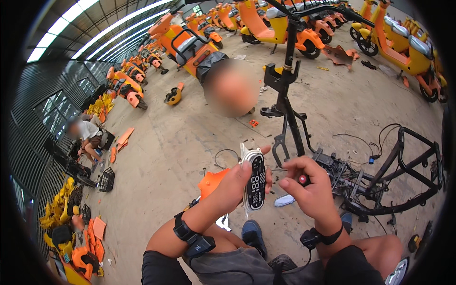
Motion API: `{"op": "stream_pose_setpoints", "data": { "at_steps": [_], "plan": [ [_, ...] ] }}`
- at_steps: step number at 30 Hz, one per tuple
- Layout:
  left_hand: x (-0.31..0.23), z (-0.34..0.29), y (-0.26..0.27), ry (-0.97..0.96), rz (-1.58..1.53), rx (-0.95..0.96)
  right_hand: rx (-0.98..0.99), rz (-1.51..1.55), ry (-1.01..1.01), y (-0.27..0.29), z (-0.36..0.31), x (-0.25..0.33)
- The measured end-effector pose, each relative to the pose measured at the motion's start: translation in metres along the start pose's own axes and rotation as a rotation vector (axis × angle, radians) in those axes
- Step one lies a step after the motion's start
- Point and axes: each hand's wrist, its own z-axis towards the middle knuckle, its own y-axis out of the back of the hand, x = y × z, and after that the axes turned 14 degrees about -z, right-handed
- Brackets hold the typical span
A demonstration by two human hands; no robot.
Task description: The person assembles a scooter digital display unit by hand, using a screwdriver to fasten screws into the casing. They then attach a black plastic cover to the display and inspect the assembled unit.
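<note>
My left hand [237, 183] is closed round an oblong scooter display panel [256, 183] with a dark face, lit-looking white digits and a pale clear housing. Just to its right, my right hand [311, 187] is curled with thumb and fingers about a small dark thing with a round red end [303, 179]; most of it is hidden in the palm. The two hands are apart. Beyond them stands a bare black scooter frame [295, 118], its front fork near my right fingers. An orange body panel [212, 183] lies behind my left wrist.
Rows of orange and yellow scooters [266, 28] fill the back. At right lies the black tubular rear frame [399, 204] with loose cables. A yellow and black helmet [173, 96] rests on the floor. At left, another person [89, 135] sits near a black basket [106, 179] and piled yellow panels [61, 204].
</note>
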Motion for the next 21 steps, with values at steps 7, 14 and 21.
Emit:
{"op": "stream_pose_setpoints", "data": {
  "at_steps": [7,14,21],
  "plan": [
    [0.000,-0.011,-0.015,0.085,0.303,0.185,-0.087,-0.193,0.280,-0.006,0.002,0.002],
    [0.002,-0.007,-0.016,0.027,0.278,0.157,-0.120,0.012,0.393,-0.007,-0.001,-0.007],
    [-0.002,-0.003,-0.007,0.061,0.210,0.083,-0.034,-0.100,0.438,0.011,0.002,-0.002]
  ]
}}
